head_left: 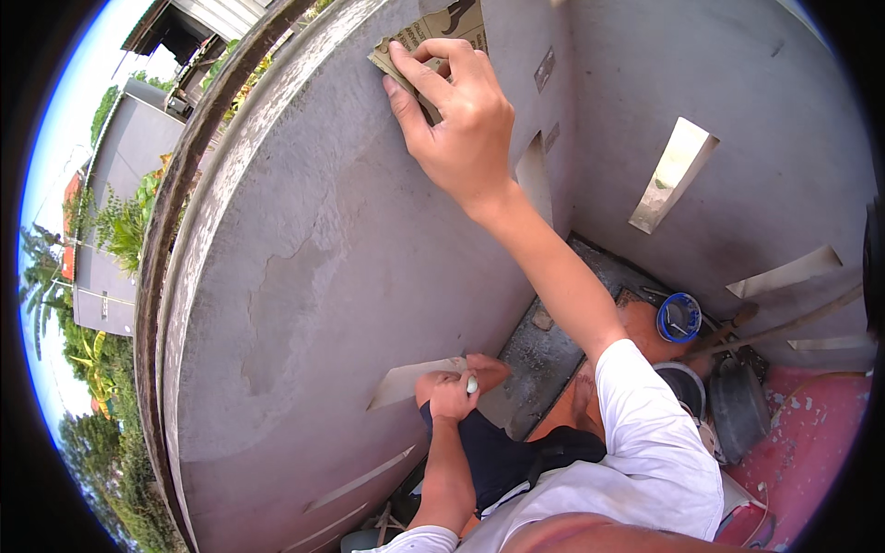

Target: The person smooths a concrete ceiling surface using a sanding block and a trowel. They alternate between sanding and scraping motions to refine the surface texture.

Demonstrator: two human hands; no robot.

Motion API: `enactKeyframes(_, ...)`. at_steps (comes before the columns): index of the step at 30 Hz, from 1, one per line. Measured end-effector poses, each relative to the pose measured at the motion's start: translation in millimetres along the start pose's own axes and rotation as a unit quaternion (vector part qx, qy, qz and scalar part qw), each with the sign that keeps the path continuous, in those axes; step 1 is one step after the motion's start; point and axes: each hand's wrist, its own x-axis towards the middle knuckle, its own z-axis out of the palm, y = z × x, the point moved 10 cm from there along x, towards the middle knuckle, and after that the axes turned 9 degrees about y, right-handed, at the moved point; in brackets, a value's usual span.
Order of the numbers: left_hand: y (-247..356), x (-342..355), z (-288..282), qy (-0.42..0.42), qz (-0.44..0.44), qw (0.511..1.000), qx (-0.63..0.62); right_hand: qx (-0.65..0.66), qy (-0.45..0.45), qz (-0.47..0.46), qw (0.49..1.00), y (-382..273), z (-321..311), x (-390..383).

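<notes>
Much room separates right fingers (404, 106), pinching brown paper (426, 30) near the wall's edge (250, 124), from left fingers (450, 396) gripping a pale object (472, 384).

wall (313, 221) clear below the right fingers (406, 108); rail (158, 240) bars far left.

I've got the right hand (464, 115) high on an outstretched arm (564, 276), fingers (452, 63) bent, the left hand (451, 398) curled low!
</notes>
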Motion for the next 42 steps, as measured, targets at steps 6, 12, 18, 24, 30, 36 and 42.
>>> enactKeyframes(6,-1.5,8.0,0.8,0.003,0.017,1.000,-0.004,0.005,-0.003,-0.003,1.000,13.8,11.1,4.4)
enactKeyframes(12,-3.4,4.0,3.0,0.018,0.014,1.000,-0.012,0.007,0.003,-0.025,1.000,4.3,18.7,32.8)
enactKeyframes(18,-2.3,9.0,-1.0,0.003,0.001,1.000,-0.005,-0.048,-0.033,-0.053,0.997,18.2,20.4,39.6)
enactKeyframes(24,-4.8,5.2,-0.7,0.026,0.002,1.000,-0.007,0.022,-0.052,-0.062,0.996,-16.0,22.1,28.9)
enactKeyframes(30,-2.3,16.6,-1.7,0.026,0.009,0.999,-0.021,0.013,-0.008,-0.024,1.000,19.8,19.2,48.7)
enactKeyframes(36,-1.0,21.2,-0.7,0.020,0.018,1.000,-0.008,0.041,-0.044,-0.030,0.998,0.2,14.9,28.8)
enactKeyframes(42,-2.5,16.3,-3.0,0.021,0.010,0.999,-0.025,0.082,-0.036,0.027,0.996,21.5,30.2,45.6)
